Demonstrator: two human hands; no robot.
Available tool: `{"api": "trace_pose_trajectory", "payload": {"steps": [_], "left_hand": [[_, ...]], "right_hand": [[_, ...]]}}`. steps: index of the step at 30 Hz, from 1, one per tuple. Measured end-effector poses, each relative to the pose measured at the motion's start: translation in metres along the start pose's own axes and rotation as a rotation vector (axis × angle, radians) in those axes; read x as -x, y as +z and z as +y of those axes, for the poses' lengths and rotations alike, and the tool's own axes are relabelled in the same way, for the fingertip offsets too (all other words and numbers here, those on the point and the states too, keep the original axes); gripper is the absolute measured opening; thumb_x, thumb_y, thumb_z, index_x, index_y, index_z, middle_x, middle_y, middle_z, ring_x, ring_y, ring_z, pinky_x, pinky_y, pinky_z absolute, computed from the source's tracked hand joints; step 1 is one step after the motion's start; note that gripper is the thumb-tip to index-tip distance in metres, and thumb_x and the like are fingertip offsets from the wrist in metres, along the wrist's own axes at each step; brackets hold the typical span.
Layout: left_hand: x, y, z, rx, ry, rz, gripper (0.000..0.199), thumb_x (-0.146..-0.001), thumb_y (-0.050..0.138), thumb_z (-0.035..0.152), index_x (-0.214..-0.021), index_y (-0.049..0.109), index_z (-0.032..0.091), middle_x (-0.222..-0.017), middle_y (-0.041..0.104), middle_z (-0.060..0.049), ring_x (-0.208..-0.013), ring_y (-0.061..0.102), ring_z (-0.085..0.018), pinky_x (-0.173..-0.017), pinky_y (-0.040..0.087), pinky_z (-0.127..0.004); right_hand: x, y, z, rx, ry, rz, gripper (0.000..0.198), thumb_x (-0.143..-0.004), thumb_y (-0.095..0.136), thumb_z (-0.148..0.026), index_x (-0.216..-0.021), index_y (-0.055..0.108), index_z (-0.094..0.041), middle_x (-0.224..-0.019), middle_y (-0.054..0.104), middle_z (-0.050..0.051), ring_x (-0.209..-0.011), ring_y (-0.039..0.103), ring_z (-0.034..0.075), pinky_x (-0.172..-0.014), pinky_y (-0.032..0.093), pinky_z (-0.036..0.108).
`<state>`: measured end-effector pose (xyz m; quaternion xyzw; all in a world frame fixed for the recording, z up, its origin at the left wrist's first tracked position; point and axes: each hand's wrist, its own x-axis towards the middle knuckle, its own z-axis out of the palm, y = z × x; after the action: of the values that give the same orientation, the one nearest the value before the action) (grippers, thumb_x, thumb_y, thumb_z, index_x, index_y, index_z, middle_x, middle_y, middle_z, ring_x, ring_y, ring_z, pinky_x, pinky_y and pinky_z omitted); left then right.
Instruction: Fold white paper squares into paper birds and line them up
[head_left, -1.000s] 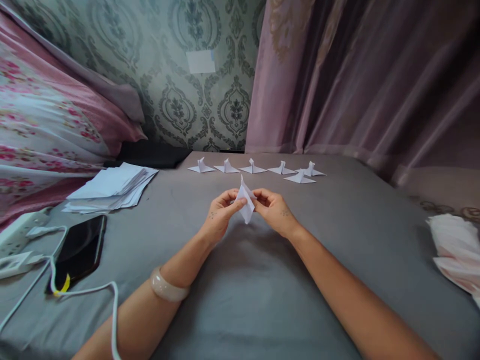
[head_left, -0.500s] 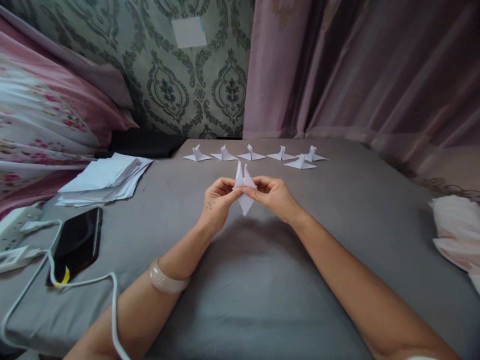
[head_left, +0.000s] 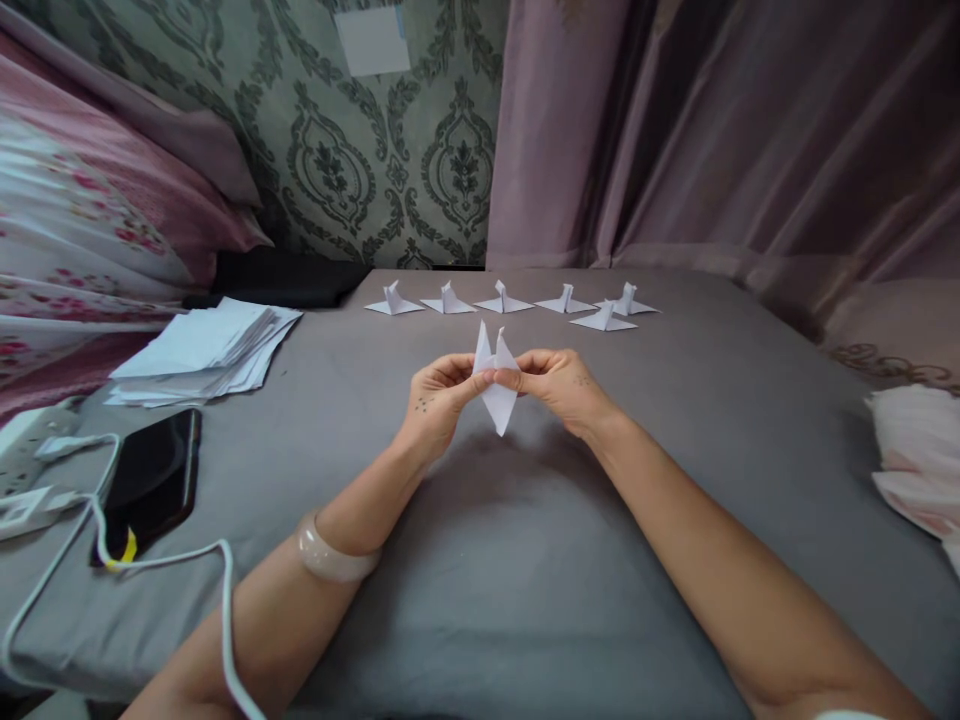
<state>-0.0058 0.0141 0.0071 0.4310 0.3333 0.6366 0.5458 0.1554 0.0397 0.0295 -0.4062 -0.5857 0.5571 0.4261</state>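
A white folded paper crane (head_left: 500, 406) is held up over the grey cloth, its two narrow points rising and a wider point hanging down. My left hand (head_left: 441, 405) pinches it from the left between thumb and fingers. From the other side my right hand (head_left: 562, 388) pinches it too, and both thumbs meet across its front. The fingers behind the paper are partly hidden. Beyond my hands, several finished-looking paper cranes (head_left: 502, 299) stand in a row with wings spread, one crane (head_left: 604, 318) sitting slightly nearer at the right.
At the left lies a stack of white paper (head_left: 202, 350). Nearer are a black phone (head_left: 154, 480), a white power strip (head_left: 30, 445) and a white cable (head_left: 169, 562) that runs over my left forearm. A pale cloth bundle (head_left: 919, 450) sits at the right edge.
The held crane has shifted slightly right and its two upper points stand a little farther apart. My right hand has moved slightly right; the view has tilted down a little.
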Motion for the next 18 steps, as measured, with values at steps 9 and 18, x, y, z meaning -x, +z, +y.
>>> {"api": "trace_pose_trajectory", "payload": {"steps": [9, 18], "left_hand": [[-0.004, -0.002, 0.000, 0.104, -0.209, 0.074, 0.026, -0.061, 0.088, 0.026, -0.080, 0.075, 0.014, -0.079, 0.073, -0.003, -0.073, 0.066, -0.012, -0.076, 0.052, -0.027], [-0.004, -0.005, -0.003, 0.031, -0.343, 0.055, 0.030, -0.056, 0.090, 0.026, -0.072, 0.070, 0.011, -0.074, 0.070, -0.005, -0.068, 0.064, -0.014, -0.070, 0.052, -0.030]], "right_hand": [[-0.002, 0.000, 0.012, -0.179, 0.185, -0.012, 0.034, -0.058, 0.087, -0.045, -0.076, 0.074, -0.020, -0.078, 0.071, 0.001, -0.073, 0.063, 0.013, -0.072, 0.051, 0.029], [-0.003, 0.001, 0.018, -0.192, 0.284, 0.036, 0.033, -0.058, 0.087, -0.044, -0.075, 0.073, -0.020, -0.078, 0.072, 0.003, -0.073, 0.064, 0.014, -0.071, 0.050, 0.028]]}}
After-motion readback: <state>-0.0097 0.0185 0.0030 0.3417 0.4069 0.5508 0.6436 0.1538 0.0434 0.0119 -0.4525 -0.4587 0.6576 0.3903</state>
